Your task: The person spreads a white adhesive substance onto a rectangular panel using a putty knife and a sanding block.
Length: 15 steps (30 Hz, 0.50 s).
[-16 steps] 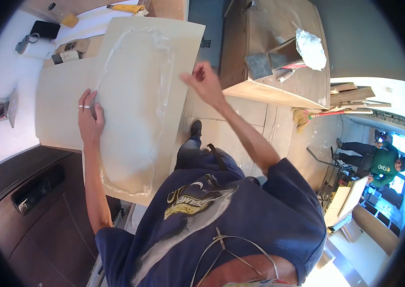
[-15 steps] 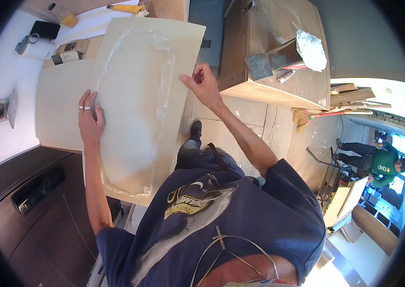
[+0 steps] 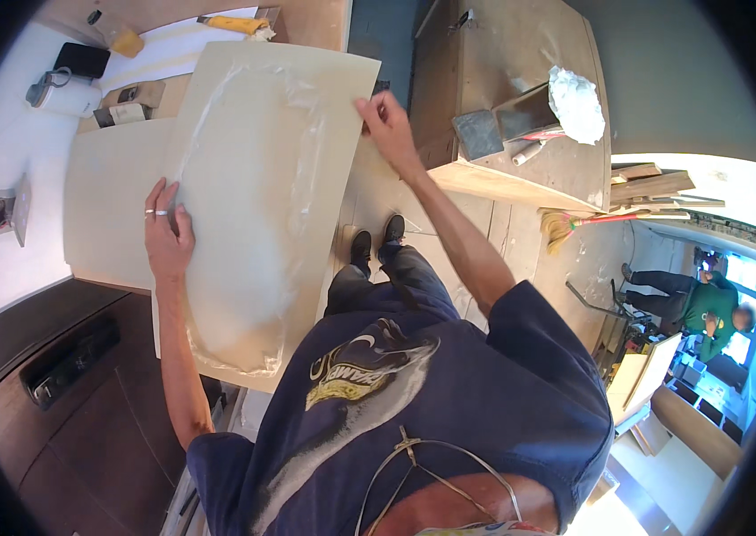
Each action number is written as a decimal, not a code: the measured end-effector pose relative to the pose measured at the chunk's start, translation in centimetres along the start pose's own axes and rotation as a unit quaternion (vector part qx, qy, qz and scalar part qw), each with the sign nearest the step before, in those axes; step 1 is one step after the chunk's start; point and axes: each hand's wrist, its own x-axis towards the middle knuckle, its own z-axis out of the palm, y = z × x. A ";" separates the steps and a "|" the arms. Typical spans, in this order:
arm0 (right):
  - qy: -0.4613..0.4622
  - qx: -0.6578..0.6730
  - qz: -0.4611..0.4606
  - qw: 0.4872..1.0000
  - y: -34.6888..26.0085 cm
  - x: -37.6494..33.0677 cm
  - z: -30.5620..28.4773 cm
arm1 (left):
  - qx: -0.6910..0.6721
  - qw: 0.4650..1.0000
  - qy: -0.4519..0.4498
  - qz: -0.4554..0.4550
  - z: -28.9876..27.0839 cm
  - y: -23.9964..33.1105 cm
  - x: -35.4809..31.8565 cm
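A large beige sheet (image 3: 248, 179) slants over a work surface, with whitish, shiny smears running in a rough loop near its edges. Under its left side lies another pale board (image 3: 114, 196). At the sheet's left edge is my left hand (image 3: 168, 234), with rings on it, its bent fingers and thumb closed about the edge; the underside is hidden. My right hand (image 3: 389, 134) is at the upper right edge of the same sheet, thumb and forefinger drawn together on the rim and the other fingers curled.
A wooden cabinet (image 3: 530, 107) stands to the right, bearing crumpled foil (image 3: 575, 104) and a dark square piece (image 3: 478, 134). Beyond are a broom (image 3: 561, 230), planks (image 3: 651, 186) and another person (image 3: 709, 304). A bottle (image 3: 116, 36) and a yellow-handled tool (image 3: 237, 24) lie at the far left.
My right hand has moved farther up along the sheet's right edge. Both my feet now show beside the work surface. The distant person's arm has moved.
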 end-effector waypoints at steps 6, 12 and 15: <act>0.030 0.007 -0.019 0.999 1.1 4.2 -3.2 | 0.039 0.998 0.001 0.051 0.2 0.0 1.1; 0.120 -0.218 -0.182 0.951 7.9 1.1 -11.5 | 0.049 0.997 -0.005 0.062 0.3 0.3 0.7; 0.144 -0.070 0.061 0.985 10.7 -4.1 -17.6 | 0.056 0.997 -0.013 0.057 0.5 0.3 0.8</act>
